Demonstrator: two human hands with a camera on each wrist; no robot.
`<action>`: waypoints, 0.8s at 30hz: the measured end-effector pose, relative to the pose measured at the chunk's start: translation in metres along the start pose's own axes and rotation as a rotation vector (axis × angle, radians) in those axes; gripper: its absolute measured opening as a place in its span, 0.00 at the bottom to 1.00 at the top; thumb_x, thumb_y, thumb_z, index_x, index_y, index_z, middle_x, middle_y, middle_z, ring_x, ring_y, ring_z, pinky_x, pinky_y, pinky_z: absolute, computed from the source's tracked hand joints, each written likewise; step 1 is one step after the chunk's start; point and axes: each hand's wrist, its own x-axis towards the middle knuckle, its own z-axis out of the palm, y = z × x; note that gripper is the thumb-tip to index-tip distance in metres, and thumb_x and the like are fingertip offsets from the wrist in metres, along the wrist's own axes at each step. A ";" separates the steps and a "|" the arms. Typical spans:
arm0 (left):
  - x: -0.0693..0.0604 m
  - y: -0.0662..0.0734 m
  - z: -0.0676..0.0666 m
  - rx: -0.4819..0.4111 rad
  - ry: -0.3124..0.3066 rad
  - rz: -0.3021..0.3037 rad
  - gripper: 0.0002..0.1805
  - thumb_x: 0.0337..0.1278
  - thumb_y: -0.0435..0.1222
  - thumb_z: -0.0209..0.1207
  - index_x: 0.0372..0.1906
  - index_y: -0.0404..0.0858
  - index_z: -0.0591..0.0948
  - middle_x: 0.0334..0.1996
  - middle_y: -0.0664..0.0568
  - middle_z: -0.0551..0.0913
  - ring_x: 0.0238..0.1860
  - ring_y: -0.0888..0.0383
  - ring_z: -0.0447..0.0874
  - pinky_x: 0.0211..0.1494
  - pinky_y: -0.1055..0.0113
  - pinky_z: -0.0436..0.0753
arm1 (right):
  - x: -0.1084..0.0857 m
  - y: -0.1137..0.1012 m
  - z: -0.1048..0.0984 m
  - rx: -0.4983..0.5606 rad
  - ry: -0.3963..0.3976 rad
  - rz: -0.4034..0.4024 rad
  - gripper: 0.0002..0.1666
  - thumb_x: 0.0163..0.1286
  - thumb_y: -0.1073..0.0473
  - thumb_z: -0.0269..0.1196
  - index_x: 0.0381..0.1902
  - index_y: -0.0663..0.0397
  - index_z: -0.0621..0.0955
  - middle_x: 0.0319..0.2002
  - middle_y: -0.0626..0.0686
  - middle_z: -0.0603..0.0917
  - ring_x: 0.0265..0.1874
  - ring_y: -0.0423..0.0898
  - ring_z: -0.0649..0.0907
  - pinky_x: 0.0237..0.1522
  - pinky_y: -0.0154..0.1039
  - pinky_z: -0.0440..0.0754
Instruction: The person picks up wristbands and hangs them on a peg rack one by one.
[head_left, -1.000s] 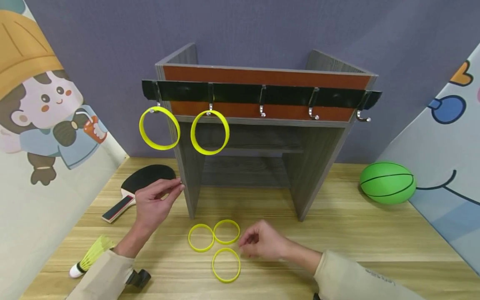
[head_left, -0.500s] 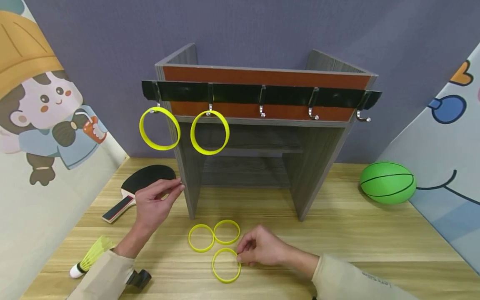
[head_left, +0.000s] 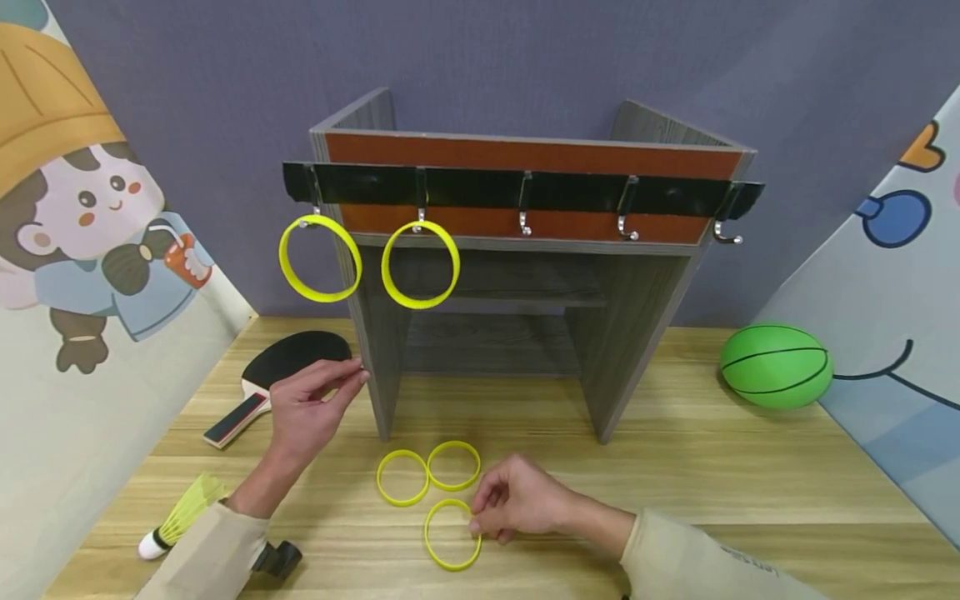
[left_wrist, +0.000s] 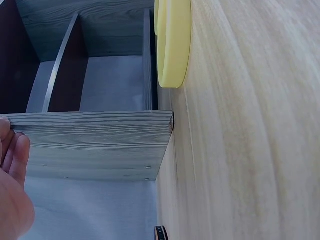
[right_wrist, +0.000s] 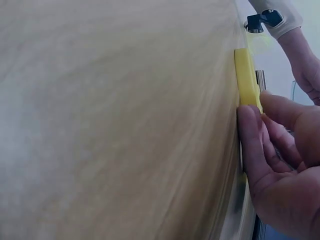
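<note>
Thumb and fingertips of my right hand pinch the right rim of the nearest yellow ring, which lies on the wooden table. In the right wrist view, this ring sits between thumb and fingers. Two more flat rings lie just behind it, a left one and a right one, close together. My left hand pinches the front edge of the grey shelf's side panel. Another yellow ring hangs on the second hook from the left, and one more ring hangs on the leftmost hook.
A black rail with several silver hooks crosses the shelf front. To the left lie a table tennis paddle and a yellow shuttlecock. A green ball stands at the far right, near the decorated wall.
My right hand has come down and slightly left from beside the back right ring to the nearest ring's rim, which it now pinches. The left hand stays at the shelf edge.
</note>
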 end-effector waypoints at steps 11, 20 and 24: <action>0.000 0.001 0.000 -0.003 0.000 -0.009 0.17 0.27 0.05 0.60 0.32 0.17 0.82 0.26 0.32 0.81 0.30 0.60 0.84 0.34 0.74 0.83 | 0.003 -0.004 0.002 -0.041 0.058 0.048 0.09 0.49 0.68 0.73 0.24 0.59 0.81 0.18 0.54 0.81 0.14 0.44 0.81 0.16 0.41 0.83; 0.000 0.002 0.000 0.012 -0.005 -0.011 0.17 0.27 0.04 0.60 0.31 0.17 0.82 0.25 0.31 0.81 0.30 0.60 0.84 0.34 0.75 0.83 | 0.003 -0.005 0.003 -0.042 0.071 0.062 0.09 0.48 0.73 0.71 0.23 0.60 0.81 0.17 0.54 0.80 0.14 0.43 0.80 0.15 0.39 0.82; 0.000 0.001 0.000 0.010 -0.002 -0.008 0.17 0.27 0.04 0.60 0.31 0.17 0.82 0.25 0.31 0.81 0.30 0.60 0.84 0.34 0.75 0.83 | 0.002 -0.004 0.002 -0.035 0.071 0.057 0.08 0.47 0.74 0.71 0.24 0.62 0.82 0.18 0.54 0.80 0.14 0.43 0.80 0.15 0.40 0.82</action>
